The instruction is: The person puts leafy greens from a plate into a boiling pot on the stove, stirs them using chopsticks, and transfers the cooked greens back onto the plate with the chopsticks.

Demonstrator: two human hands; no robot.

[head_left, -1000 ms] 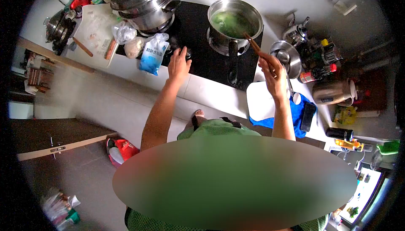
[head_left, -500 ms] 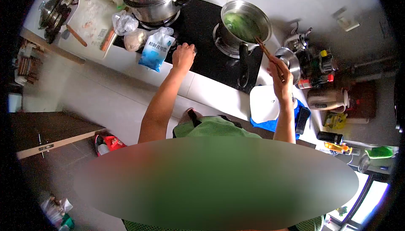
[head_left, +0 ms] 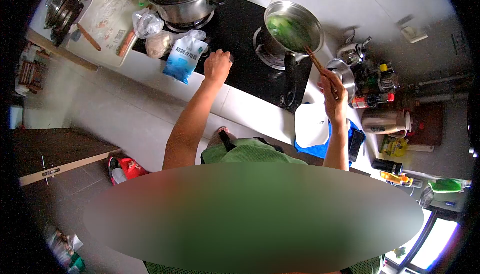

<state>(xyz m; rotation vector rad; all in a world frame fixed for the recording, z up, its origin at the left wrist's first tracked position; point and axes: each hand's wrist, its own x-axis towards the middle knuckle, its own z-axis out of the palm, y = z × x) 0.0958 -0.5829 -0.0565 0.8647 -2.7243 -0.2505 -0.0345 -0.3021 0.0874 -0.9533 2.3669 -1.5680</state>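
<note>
My right hand (head_left: 334,93) grips a pair of wooden chopsticks (head_left: 318,65). Their tips reach the rim of a steel saucepan (head_left: 320,28) that holds green leafy vegetables (head_left: 287,30) in liquid. The saucepan sits on the right burner, its black handle (head_left: 289,76) pointing toward me. At the front of the black glass cooktop (head_left: 250,76), my left hand (head_left: 218,67) is closed around a small stove knob (head_left: 230,59), mostly hidden by the fingers. Left of that hand lies a blue and white salt bag (head_left: 184,59).
A stacked steel steamer (head_left: 185,6) stands on the left burner. Beyond it are a cutting board (head_left: 107,19), a knife (head_left: 127,43) and plastic bags (head_left: 147,23). To the right sit a white square dish (head_left: 311,124) on a blue cloth, a metal lid (head_left: 345,76), bottles and a kettle (head_left: 382,122).
The chopsticks have shifted slightly at the saucepan's rim. My left hand stays in place at the knob. The whole view has moved a little.
</note>
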